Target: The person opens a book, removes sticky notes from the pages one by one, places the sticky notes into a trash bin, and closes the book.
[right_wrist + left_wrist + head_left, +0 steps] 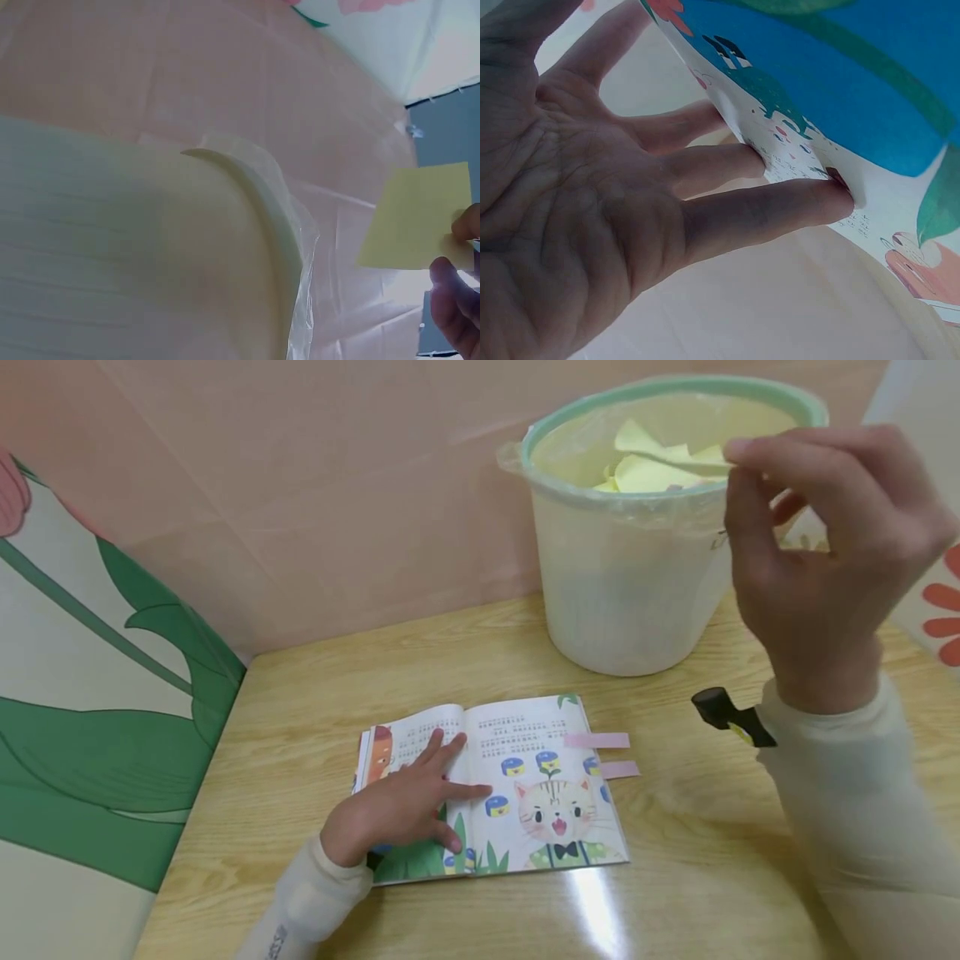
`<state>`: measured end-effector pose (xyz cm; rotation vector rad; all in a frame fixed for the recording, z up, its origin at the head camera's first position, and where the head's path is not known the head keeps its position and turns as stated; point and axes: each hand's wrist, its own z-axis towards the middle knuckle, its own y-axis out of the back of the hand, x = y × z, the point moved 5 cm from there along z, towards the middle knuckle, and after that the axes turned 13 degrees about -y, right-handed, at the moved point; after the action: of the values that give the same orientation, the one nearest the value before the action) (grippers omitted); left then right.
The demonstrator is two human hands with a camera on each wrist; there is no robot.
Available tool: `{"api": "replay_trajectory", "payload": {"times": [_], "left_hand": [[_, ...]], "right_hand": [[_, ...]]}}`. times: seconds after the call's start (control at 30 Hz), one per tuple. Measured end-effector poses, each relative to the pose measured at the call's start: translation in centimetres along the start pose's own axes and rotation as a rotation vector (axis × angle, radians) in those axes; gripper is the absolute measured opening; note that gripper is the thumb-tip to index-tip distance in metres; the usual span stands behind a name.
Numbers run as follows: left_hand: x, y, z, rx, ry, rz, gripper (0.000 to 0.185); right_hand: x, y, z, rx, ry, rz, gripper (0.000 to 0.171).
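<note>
A light wood-grain tabletop [697, 860] sits in a corner against a pink wall. An open picture book [525, 777] lies flat near the middle, showing a cartoon cat; two pink sticky tabs [603, 753] jut from its right edge onto the wood. Behind it, to the right, stands a translucent white bin [637, 543] with a green rim. A small black object with a yellow mark [729, 714] lies right of the book.

The head view looks down over the table [675, 860], while both wrist views sit very close (head and right wrist share the bucket [630, 568]).
</note>
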<state>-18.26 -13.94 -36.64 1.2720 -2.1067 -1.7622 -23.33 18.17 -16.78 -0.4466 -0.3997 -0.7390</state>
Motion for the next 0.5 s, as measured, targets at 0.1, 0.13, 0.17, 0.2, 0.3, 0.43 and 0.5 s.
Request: {"api": "replay_trajectory", "payload": {"times": [0.1, 0.13, 0.17, 0.2, 0.3, 0.43, 0.5], "left_hand": [[0.0, 0.0, -0.1, 0.0, 0.004, -0.006, 0.069], [0.0, -0.1, -0.2, -0.001, 0.002, -0.008, 0.069], [0.0, -0.1, -0.2, -0.001, 0.001, -0.009, 0.069], [0.0, -0.2, -0.2, 0.001, 0.0, -0.006, 0.069], [0.1, -0.3, -0.2, 0.001, -0.001, 0.0, 0.069], [0.0, -0.3, -0.2, -0.005, -0.004, 0.011, 0.069], [-0.1, -0.3, -0.2, -0.006, -0.009, 0.014, 0.068]], "right_hand": [[-0.1, -0.2, 0.7, -0.036, -0.054, 0.018, 0.013], [-0.1, -0.3, 0.9, -0.045, -0.064, 0.026, 0.013], [0.0, -0.4, 1.0, -0.05, -0.071, 0.028, 0.014], [0.0, -0.5, 1.0, -0.051, -0.072, 0.027, 0.014], [-0.1, -0.9, 1.0, -0.048, -0.074, 0.031, 0.014], [-1.0, -1.2, 1.3, -0.024, -0.073, -0.017, 0.013], [-1.7, -1.3, 1.5, -0.003, -0.069, -0.055, 0.013]]}}
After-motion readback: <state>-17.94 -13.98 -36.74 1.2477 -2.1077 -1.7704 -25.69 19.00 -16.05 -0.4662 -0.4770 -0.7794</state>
